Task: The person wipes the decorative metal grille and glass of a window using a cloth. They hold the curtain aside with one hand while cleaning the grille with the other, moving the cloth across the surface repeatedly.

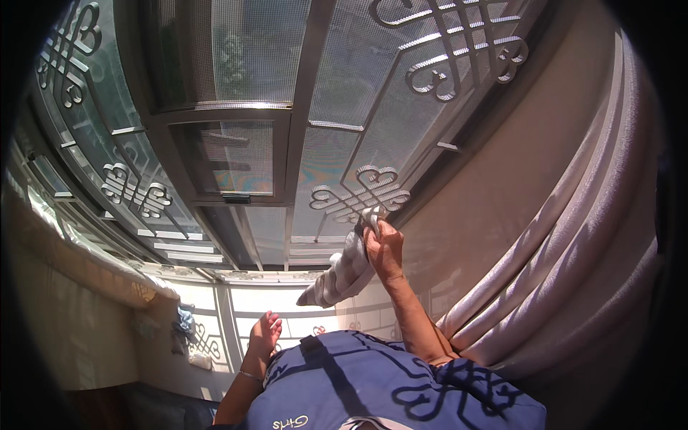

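Note:
My right hand (384,248) is raised in front of the window and grips a bunched grey-and-white cloth (344,274). The rest of the cloth hangs down to the left of the hand. Close behind its upper end is a scrolled metal ornament (360,196) of the window grille; whether the cloth touches it I cannot tell. My left hand (264,332) hangs low at my left side, holding nothing, its fingers partly curled and apart. A thin bracelet (250,374) circles that wrist.
A window with a dark metal frame (301,118) and mesh screens stands before me. To the right, a pale curtain (570,236) is gathered along the wall. Small cloths (184,322) lie at lower left, near a white bundle (200,360) on the sunlit floor (258,317).

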Demonstrator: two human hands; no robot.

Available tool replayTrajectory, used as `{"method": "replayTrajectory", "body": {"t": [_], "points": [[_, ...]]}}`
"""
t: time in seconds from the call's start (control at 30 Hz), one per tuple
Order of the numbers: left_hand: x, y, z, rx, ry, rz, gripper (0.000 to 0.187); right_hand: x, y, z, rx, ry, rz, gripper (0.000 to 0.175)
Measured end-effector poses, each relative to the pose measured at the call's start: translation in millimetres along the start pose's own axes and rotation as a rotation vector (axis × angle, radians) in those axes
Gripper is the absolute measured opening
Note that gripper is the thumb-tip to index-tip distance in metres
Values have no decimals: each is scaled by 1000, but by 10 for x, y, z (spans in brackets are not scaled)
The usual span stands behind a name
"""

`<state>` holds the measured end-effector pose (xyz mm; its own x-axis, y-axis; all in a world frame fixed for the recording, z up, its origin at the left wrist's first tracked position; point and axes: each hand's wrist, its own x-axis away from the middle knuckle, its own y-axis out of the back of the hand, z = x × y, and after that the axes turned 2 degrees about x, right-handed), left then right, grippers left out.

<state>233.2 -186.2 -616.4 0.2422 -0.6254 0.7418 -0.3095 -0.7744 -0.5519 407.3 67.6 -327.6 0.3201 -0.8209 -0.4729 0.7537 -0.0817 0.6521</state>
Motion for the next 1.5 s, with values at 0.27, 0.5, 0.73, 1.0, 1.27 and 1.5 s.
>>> {"method": "replayTrajectory", "body": {"t": [0.27, 0.5, 0.73, 1.0, 1.27, 1.5], "points": [[-98, 181, -79, 34, 40, -71, 36, -184, -177, -108, 143, 177, -101, 10], [-31, 19, -51, -39, -12, 42, 48, -344, -36, -94, 214, 63, 102, 25], [50, -7, -30, -66, -72, 59, 50, -32, -19, -90, 31, 107, 70, 11], [40, 93, -49, -12, -6, -17, 35, -234, -127, -87, 50, 144, -58, 10], [90, 17, -38, -38, -40, 14, 49, -289, 246, -15, -37, 171, -159, 9], [-31, 161, -37, -6, -17, -25, 41, -356, 3, -1, 90, 257, -120, 10]]}}
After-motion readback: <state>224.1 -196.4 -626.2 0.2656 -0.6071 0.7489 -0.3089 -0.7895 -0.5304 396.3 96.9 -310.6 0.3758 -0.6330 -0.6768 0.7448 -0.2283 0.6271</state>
